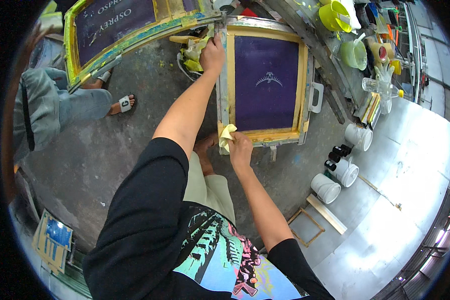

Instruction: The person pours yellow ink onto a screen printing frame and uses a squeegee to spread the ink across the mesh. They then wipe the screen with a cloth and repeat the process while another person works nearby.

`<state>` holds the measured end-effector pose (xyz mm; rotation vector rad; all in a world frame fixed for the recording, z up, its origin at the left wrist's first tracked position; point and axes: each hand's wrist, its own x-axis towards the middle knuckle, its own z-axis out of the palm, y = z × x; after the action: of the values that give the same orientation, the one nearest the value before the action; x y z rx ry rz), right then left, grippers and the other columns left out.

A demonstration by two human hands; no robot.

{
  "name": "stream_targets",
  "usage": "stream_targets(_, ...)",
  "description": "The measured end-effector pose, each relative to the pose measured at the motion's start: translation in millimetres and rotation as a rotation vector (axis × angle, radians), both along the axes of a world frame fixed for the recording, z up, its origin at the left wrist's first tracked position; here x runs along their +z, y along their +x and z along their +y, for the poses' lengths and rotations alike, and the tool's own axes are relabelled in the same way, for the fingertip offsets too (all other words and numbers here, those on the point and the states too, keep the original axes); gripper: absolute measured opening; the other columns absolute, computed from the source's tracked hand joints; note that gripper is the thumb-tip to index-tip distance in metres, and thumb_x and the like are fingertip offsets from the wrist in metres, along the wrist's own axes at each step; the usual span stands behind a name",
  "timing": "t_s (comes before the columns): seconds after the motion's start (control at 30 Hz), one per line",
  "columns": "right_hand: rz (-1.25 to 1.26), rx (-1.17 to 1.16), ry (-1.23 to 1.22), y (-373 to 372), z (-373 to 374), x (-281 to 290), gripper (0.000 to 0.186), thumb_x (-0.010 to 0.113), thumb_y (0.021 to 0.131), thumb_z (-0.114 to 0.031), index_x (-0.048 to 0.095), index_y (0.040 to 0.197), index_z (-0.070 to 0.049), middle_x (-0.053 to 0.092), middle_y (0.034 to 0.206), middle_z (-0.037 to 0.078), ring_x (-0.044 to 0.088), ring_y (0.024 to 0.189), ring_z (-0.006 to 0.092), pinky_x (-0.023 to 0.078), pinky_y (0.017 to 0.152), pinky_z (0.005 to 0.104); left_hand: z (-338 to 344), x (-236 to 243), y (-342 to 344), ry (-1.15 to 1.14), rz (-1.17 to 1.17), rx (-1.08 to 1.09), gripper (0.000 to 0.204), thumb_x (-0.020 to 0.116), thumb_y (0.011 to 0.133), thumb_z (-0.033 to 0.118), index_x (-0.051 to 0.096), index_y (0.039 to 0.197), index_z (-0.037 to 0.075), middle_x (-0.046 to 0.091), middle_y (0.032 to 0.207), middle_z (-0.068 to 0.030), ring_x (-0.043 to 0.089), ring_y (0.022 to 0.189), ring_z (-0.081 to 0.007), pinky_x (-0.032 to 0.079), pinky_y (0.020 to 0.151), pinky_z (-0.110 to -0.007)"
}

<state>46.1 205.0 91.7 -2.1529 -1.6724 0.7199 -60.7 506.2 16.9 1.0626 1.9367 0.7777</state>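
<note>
A silk screen frame (224, 95) with a dark purple mesh (267, 107) and a small pale emblem lies in front of me. Yellowish tape lines its inner edges. My right hand (241, 149) is at its near left corner, closed on a crumpled pale yellow piece (227, 136), tape or cloth. Beyond, at the frame's left side, my left hand (213, 56) is closed on a crumpled yellow piece (197, 49). That hand is over a container (184, 67) holding more yellow scraps. Its fingertips are partly hidden.
Another taped screen (112, 55) is raised at the upper left, near a person in jeans (60, 107). Right of my frame are a white handle (315, 97), a yellow bucket (335, 17), a green cup (353, 54), a clear bottle (380, 87) and white pails (326, 188).
</note>
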Motion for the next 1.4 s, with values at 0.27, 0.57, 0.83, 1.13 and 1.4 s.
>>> stream_targets(0.27,0.038,0.001,0.167,-17,134,-7,0.018,0.071,0.078,-0.002,0.073,0.096,0.001,0.072,0.093,0.022,0.068,0.091,0.0419,0.053,0.081,0.0483,10,-1,-30,-0.164,-0.429,-0.120,0.073,0.029,0.102,0.065,0.043,0.150,0.012,0.050,0.148,-0.0224,0.047,0.137,-0.0391,0.042,0.106,-0.053)
stream_targets(0.57,0.057,0.030,0.277,-1,70,-24,0.012,0.073,0.078,-0.005,0.067,0.084,0.002,0.064,0.082,0.023,0.064,0.078,0.0434,0.049,0.068,0.0465,-113,-15,-157,-0.329,-0.676,-0.042,0.071,0.036,0.103,0.064,0.046,0.149,0.010,0.070,0.119,-0.0065,0.065,0.100,-0.0193,0.051,0.087,-0.036)
stream_targets(0.83,0.113,0.074,0.404,-3,161,-37,0.016,0.074,0.072,-0.004,0.073,0.087,0.000,0.068,0.083,0.023,0.069,0.080,0.0413,0.053,0.070,0.0460,-516,-106,-353,-0.726,-0.272,0.108,0.051,0.057,0.097,0.051,0.071,0.092,0.002,0.069,0.073,-0.0128,0.062,0.054,-0.0248,0.050,0.050,-0.042)
stream_targets(1.13,1.660,-0.468,-0.051,39,188,42,0.035,0.063,0.101,-0.017,0.058,0.133,-0.002,0.070,0.121,0.010,0.071,0.099,0.0203,0.060,0.079,0.0318,-531,-25,-408,-0.764,-0.317,0.276,0.033,0.059,0.096,0.036,0.064,0.114,0.008,0.070,0.090,-0.0099,0.063,0.067,-0.0232,0.048,0.054,-0.040)
stream_targets(1.4,2.237,-0.515,0.165,164,24,115,0.039,0.051,0.106,-0.026,0.054,0.139,-0.005,0.063,0.135,0.015,0.062,0.121,0.0353,0.052,0.104,0.0555,-373,11,-274,-0.323,-0.217,-0.045,0.030,0.058,0.101,0.028,0.066,0.116,0.003,0.069,0.082,-0.0047,0.061,0.064,-0.0114,0.047,0.055,-0.028)
